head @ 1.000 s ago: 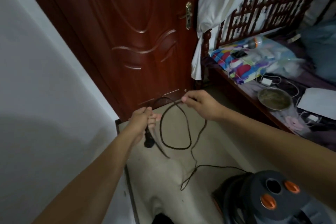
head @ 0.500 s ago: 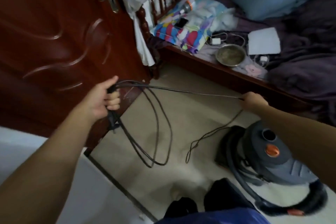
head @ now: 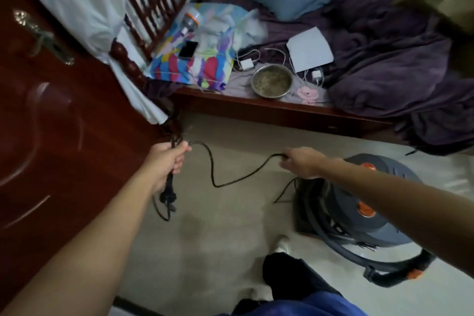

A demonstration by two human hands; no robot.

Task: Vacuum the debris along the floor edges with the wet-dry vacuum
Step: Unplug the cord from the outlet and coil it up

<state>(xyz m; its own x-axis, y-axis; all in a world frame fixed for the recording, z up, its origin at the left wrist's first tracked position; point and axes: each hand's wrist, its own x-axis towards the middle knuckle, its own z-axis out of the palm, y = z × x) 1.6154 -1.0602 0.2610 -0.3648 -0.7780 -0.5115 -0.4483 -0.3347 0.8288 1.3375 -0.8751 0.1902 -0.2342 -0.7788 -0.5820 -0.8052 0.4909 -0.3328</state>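
1. Currently, from my remote seat, I am watching the left hand gripping several gathered loops of the thin black power cord in curled fingers, close to the dark red door.
2. I am seeing the plug hanging just below that fist, its long axis pointing down at the pale floor; of the 2 hands, the left is plainly the nearer to it.
3. I am also watching the right hand pinching the same cord further along, while 1 limp, rubbery-looking span is sagging between the hands, running left to right.
4. Beyond the right hand the cord is dropping toward the wet-dry vacuum, a round grey drum with orange knobs, sitting on the floor under the right forearm; its thick black hose is curving along the floor in front.
5. I am judging the coming move to be carrying the plug to a socket, though none is showing, and I cannot make out any debris along the edges.
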